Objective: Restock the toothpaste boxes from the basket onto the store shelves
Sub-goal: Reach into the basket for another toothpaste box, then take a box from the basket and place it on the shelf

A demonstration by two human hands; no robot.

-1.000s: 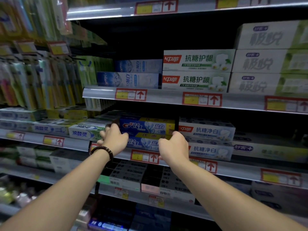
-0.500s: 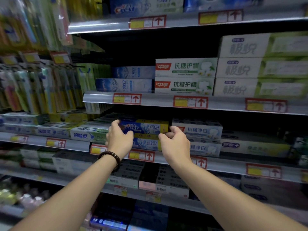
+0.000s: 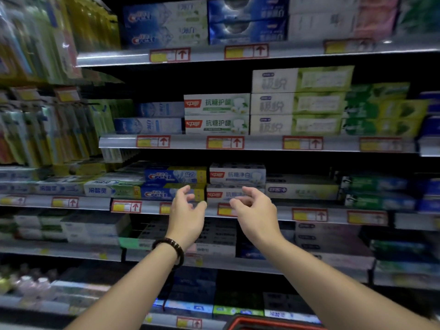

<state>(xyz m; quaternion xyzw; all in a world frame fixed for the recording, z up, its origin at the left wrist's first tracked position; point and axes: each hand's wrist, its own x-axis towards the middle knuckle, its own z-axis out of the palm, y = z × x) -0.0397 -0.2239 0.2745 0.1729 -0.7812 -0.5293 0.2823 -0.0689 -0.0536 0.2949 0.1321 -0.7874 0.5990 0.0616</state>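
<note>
Restock looks part done: 2 Crest boxes (image 3: 175, 176) sit stacked at the front of the mid shelf (image 3: 281, 211), just beside 2 stacked white boxes (image 3: 238, 175) on their right. Left hand (image 3: 187, 210) and right hand (image 3: 256, 208) hover just in front of those stacks w/ fingers (image 3: 184, 191) loosely curled and spread, pinching nothing. 1 red basket (image 3: 273, 323) shows only its rim at the bottom edge, so what's left inside can't be told; prob. more boxes to fetch.
</note>
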